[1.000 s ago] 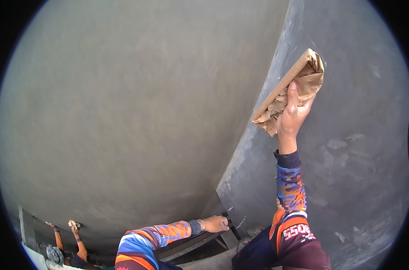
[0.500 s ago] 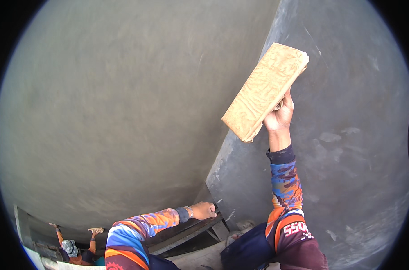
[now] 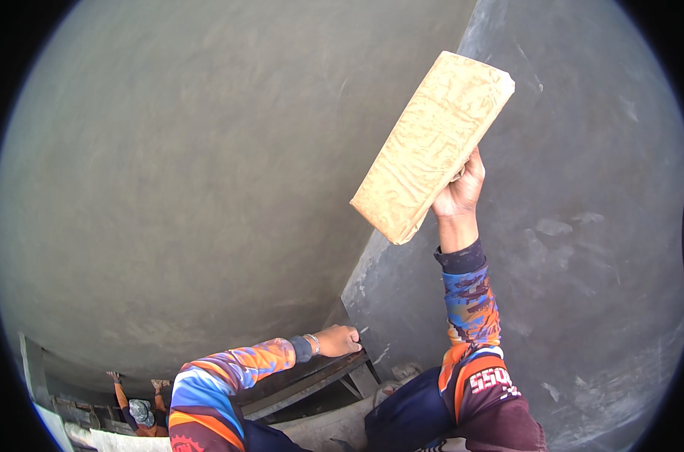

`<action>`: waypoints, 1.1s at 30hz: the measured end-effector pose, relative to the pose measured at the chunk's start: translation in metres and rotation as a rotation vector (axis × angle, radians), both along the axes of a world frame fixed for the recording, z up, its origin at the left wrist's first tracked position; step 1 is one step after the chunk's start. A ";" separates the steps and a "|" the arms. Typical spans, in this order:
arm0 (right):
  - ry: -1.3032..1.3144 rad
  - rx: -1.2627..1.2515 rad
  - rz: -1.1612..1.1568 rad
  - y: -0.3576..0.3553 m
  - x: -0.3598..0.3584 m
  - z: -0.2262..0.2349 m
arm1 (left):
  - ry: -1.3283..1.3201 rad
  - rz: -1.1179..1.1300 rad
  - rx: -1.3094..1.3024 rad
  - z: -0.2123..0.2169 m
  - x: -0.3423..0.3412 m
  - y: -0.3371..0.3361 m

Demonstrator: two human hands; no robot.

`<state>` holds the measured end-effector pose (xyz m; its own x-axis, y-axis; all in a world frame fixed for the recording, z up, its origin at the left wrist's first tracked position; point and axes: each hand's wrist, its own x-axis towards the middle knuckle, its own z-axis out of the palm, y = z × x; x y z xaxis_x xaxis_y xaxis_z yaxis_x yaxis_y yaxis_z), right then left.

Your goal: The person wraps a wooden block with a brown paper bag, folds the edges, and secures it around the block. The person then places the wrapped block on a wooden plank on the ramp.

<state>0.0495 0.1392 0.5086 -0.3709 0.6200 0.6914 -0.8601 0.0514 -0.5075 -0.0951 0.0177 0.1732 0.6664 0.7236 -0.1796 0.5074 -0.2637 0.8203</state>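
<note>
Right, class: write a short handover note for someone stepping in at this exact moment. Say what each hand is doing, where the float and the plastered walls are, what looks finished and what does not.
Right hand: raised, fingers gripping the back of the tan rectangular float, whose worn face is turned toward the camera near the darker wall.
Left hand: empty, resting on the edge of the dark scaffold frame below.
Done: the lighter wall on the left looks evenly smoothed.
Left: the darker wall shows patches and streaks, so it seems to need more floating.
Another person is working lower down at the left.
</note>
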 end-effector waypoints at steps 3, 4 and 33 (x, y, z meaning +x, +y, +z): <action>0.014 0.017 0.119 0.000 0.002 0.003 | -0.022 0.027 0.006 0.005 0.000 0.001; 0.016 0.017 0.130 -0.002 0.000 0.003 | -0.053 0.042 0.014 0.009 -0.003 -0.001; 0.023 0.047 0.186 0.013 0.005 -0.017 | -0.166 0.601 1.567 0.221 -0.023 0.011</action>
<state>0.0545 0.1521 0.4915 -0.4597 0.5093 0.7275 -0.8684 -0.0863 -0.4883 -0.1178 0.0289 0.3941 0.1863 0.2650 0.9461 0.7731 -0.6338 0.0253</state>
